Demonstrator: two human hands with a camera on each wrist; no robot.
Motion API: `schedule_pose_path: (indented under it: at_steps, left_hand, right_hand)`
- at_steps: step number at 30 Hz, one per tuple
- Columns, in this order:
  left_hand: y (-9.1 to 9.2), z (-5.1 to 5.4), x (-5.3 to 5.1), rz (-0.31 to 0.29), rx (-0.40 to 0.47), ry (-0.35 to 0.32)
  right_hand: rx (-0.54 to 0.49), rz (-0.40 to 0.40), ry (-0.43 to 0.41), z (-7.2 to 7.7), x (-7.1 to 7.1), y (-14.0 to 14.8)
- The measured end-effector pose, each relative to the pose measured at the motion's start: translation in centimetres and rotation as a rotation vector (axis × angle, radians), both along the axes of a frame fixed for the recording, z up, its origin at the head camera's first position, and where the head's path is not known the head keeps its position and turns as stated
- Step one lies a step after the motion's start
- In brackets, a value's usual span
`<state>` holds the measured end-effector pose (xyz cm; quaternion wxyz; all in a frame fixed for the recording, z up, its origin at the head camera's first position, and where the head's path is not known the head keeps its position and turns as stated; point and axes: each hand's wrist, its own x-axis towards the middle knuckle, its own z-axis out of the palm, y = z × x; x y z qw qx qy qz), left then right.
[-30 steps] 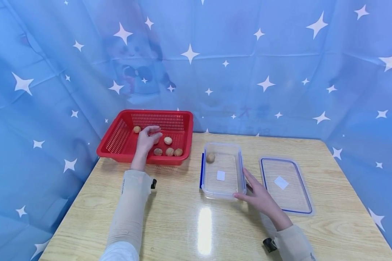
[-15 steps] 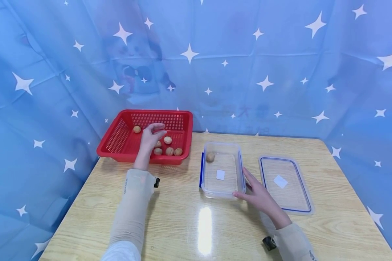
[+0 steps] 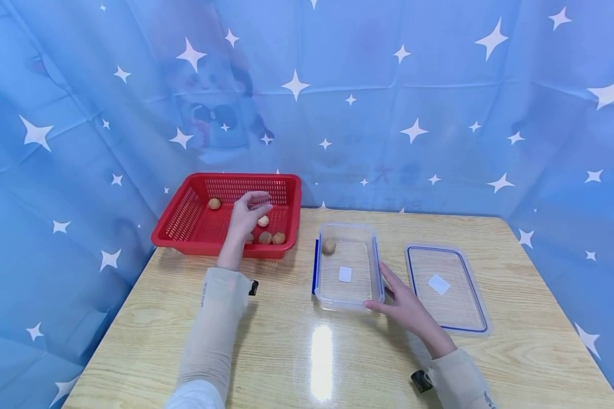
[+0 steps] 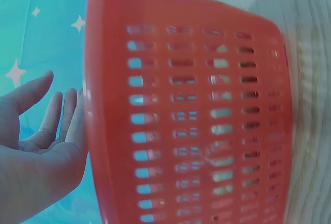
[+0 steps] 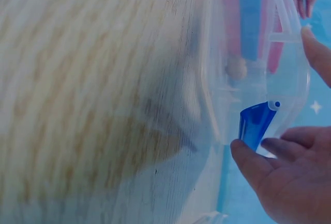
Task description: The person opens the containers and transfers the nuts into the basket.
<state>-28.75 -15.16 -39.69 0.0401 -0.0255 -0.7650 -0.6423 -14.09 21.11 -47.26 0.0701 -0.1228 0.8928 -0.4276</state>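
Observation:
My left hand [image 3: 245, 215] is raised over the red basket [image 3: 225, 249], thumb and fingers loosely bent and apart. In the left wrist view, nothing shows between the fingers [image 4: 50, 120], just past the basket's rim. Inside lie several walnuts: one walnut [image 3: 214, 203] at the back left, others such as a walnut [image 3: 278, 238] toward the front right. My hand partly hides some of them. A clear plastic box [image 3: 355, 292] with a single walnut [image 3: 329, 246] in it stands in mid-table. Against its right side and near corner rests my right hand [image 3: 401, 307], fingers extended.
The box's transparent lid [image 3: 450, 307], edged by a blue seal, lies flat to the right. A blue latch [image 3: 315, 267] hangs along the box's left side. Behind the wooden table [image 3: 271, 346] hangs a blue curtain [image 3: 337, 68] with white stars.
My left hand has shifted right and slightly up over the basket, covering different walnuts. The right hand and box have stayed practically still.

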Motion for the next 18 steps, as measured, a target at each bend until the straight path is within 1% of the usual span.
schedule_pose_path:
  at_steps: [6, 9, 17, 18]
  left_hand:
    - [1.2, 0.3, 0.6, -0.012, -0.004, 0.006]
    - [1.9, 0.3, 0.9, -0.019, -0.003, 0.024]
    - [3.9, 0.3, 1.9, -0.095, 0.022, 0.061]
    - [4.2, 0.3, 2.0, -0.099, 0.012, 0.068]
  right_hand:
    - [-0.005, -0.002, -0.002, -0.1, -0.1, 0.0]
    - [-0.005, 0.000, 0.000, -0.2, -0.1, 0.1]
    - [0.001, -0.001, 0.015, -0.4, -0.1, 0.1]
    - [0.001, -0.002, 0.015, -0.3, -0.1, 0.1]
